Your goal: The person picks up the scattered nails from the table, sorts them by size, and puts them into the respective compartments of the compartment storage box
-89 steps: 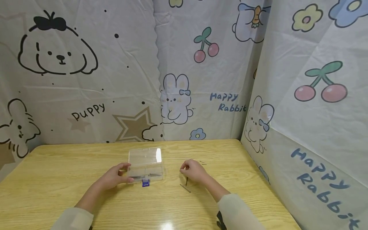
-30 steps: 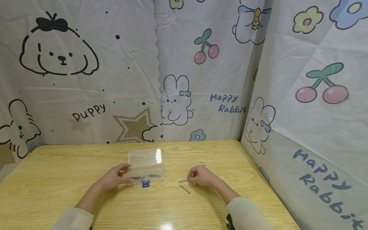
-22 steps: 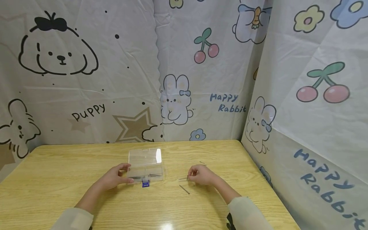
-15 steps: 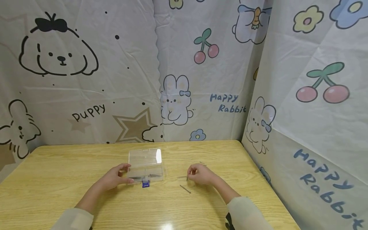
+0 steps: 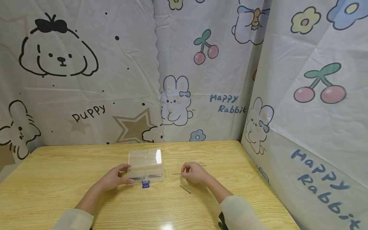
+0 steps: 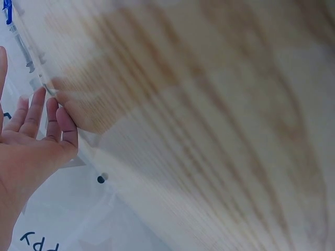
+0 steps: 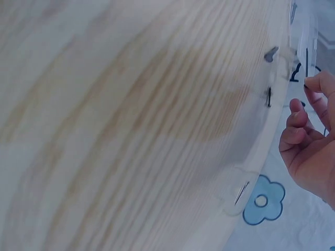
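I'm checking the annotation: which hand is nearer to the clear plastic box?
Left. The left hand touches the clear plastic box at its left edge; the right hand, pinching a thin needle, is off to the box's right.

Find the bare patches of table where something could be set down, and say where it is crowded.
Bare: the table left of the left hand, and the near edge. Crowded: between clear box and right hand, where a loose pin lies.
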Available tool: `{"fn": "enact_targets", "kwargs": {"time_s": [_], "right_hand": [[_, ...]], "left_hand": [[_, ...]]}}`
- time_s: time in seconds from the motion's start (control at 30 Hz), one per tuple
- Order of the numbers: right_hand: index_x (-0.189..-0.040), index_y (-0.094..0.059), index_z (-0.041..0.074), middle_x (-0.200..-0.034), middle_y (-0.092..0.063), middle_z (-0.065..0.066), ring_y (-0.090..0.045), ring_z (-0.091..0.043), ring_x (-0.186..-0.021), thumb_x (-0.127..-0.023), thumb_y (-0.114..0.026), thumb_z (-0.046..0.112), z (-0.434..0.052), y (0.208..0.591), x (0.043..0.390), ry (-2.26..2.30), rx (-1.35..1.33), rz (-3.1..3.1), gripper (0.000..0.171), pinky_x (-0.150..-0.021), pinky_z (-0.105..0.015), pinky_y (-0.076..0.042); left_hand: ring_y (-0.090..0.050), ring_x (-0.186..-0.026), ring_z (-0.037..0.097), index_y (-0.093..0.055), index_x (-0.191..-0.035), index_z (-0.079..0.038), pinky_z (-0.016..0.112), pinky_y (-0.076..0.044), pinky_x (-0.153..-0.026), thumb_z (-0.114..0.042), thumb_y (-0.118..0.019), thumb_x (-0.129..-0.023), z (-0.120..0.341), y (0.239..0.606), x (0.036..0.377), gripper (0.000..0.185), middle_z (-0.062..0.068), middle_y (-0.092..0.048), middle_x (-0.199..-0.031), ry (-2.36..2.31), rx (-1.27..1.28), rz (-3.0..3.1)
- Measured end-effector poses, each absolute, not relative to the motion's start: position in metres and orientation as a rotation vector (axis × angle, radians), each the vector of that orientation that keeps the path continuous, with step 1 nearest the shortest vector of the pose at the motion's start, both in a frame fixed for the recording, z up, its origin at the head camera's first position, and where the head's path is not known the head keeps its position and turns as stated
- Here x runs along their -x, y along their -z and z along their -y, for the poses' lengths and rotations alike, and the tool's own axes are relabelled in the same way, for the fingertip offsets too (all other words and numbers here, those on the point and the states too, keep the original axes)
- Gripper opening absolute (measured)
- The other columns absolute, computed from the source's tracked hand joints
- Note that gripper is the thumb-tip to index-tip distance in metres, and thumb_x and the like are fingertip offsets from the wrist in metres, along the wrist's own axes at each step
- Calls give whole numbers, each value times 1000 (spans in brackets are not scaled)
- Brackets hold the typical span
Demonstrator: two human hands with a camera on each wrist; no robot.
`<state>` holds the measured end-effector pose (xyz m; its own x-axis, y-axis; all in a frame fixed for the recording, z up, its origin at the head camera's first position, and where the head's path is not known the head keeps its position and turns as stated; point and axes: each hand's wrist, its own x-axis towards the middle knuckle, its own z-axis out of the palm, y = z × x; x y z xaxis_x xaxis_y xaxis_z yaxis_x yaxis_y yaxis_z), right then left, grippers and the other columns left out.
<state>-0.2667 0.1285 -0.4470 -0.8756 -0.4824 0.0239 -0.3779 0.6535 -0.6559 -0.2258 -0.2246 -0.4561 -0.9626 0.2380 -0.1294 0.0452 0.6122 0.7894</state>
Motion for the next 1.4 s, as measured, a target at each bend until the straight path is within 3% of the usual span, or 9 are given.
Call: {"fn": "enact_targets", "kwargs": {"time_s": [0.33,0.63,1.4], "right_hand": [[-85,-63,9,-76,-52,3,-44,-11,-69,-84,-59,12,-105,444,265,1035,714,-2737,6,-58,-22,-36],[-83,-64,10,-74,-51,5,-44,-8,-70,-82,-60,12,-89,445,267,1008,764,-2754,5,-62,-22,-37],[-82,-65,13,-70,-50,7,-43,-6,-65,-83,-63,15,-50,450,262,993,745,-2744,3,-58,-20,-36]], "left_hand": [[-45,-114,41,-38,-137,1,53,-41,-91,-36,-75,-77,224,456,225,79,27,-45,-133,-1280,-242,-2618],[-45,-115,43,-39,-137,1,54,-40,-92,-37,-75,-77,224,457,227,80,28,-44,-133,-1258,-235,-2636],[-45,-116,44,-38,-138,1,54,-41,-93,-36,-74,-79,225,455,225,79,29,-43,-135,-1250,-235,-2632]]}}
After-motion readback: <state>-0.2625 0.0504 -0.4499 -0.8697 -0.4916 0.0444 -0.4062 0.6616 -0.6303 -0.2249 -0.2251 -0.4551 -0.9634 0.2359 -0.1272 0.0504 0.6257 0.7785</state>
